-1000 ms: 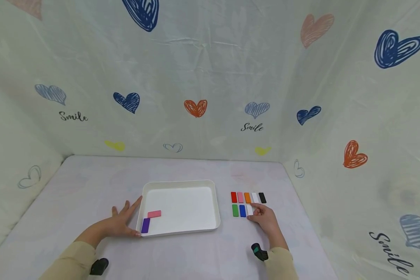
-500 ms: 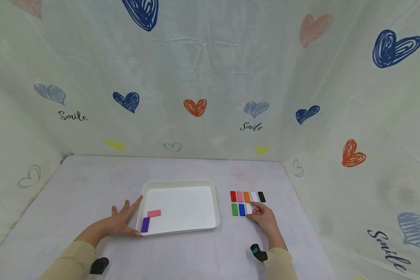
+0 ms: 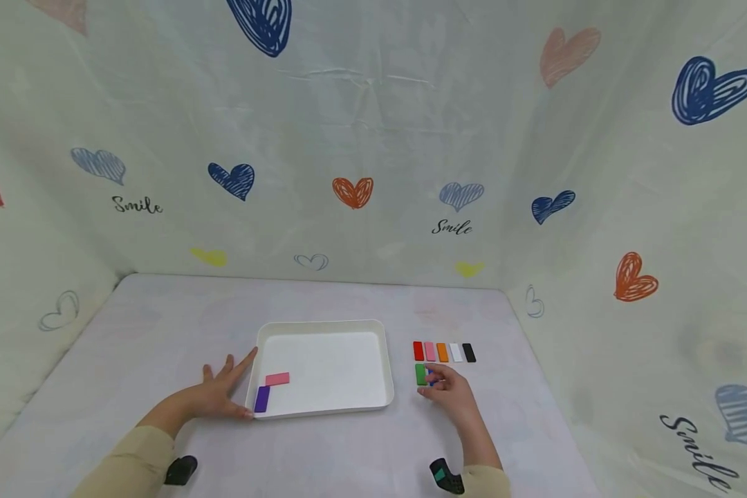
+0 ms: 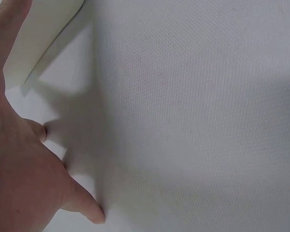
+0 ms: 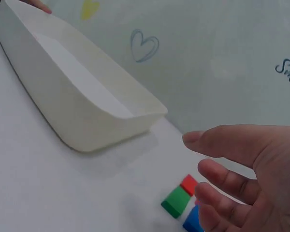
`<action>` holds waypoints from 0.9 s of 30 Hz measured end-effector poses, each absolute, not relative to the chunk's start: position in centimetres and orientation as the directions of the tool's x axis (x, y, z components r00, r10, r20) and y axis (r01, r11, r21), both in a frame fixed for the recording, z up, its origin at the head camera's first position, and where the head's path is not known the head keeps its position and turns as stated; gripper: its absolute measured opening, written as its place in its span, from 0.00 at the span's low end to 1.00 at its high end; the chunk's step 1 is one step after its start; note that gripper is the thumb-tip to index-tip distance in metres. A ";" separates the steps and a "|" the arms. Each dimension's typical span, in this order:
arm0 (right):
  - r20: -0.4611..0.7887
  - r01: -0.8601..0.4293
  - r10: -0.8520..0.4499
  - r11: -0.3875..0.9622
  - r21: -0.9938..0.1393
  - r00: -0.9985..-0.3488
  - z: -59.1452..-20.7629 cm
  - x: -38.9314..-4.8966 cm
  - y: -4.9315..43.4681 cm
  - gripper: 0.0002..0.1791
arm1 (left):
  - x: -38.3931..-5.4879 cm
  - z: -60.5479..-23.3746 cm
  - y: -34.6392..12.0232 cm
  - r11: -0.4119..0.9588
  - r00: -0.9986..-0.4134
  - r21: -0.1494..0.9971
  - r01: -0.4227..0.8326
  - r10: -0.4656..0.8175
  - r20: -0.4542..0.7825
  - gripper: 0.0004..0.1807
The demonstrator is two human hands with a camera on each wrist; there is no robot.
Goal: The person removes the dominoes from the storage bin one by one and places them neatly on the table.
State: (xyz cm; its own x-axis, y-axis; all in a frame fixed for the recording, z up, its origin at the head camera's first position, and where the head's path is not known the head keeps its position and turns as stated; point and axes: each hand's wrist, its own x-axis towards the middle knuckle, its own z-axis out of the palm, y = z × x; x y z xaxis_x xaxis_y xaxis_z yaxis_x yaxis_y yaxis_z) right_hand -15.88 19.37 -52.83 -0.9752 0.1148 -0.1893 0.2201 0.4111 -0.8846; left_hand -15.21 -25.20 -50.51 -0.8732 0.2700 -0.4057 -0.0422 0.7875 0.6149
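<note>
My left hand (image 3: 214,398) has its fingers spread along the left side of a white tray (image 3: 324,413). Its fingertips touch the tray's rim and near corner. Inside the tray's near left part lie a pink block (image 3: 277,378) and a purple block (image 3: 262,399). To the right of the tray my right hand (image 3: 453,394) hovers with bent fingers over the near row of small blocks. A green block (image 3: 420,374) shows beside its fingertips, and a blue block (image 5: 194,220) is partly covered. Whether it pinches anything is unclear; the near-row white block is out of sight.
In the far row lie a red block (image 3: 418,351), a pink block, an orange block (image 3: 442,352), a white block (image 3: 456,352) and a black block (image 3: 469,353). A heart-printed curtain (image 3: 398,138) stands behind the pale table (image 3: 180,311).
My right hand has moved left from the near-row white block to over the blue block. The left hand stays at the tray.
</note>
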 end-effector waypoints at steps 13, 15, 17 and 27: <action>-0.120 0.088 -0.054 0.404 -0.910 -0.991 -49.8 -15.1 14.8 0.25 | -15.2 -50.6 -25.4 0.784 -0.873 0.619 -0.048 0.268 -0.408 0.69; -0.119 0.076 -0.086 0.400 -0.914 -0.989 -49.6 -15.1 14.0 0.25 | -15.1 -50.7 -25.4 0.785 -0.873 0.617 -0.048 0.267 -0.407 0.69; -0.118 0.064 -0.117 0.389 -0.919 -0.986 -49.6 -15.1 13.2 0.25 | -15.1 -50.8 -25.4 0.787 -0.874 0.615 -0.050 0.264 -0.409 0.69; -0.094 -0.001 -0.249 0.356 -0.934 -0.964 -49.2 -14.8 9.5 0.24 | -15.2 -50.8 -25.3 0.785 -0.872 0.616 -0.063 0.257 -0.417 0.70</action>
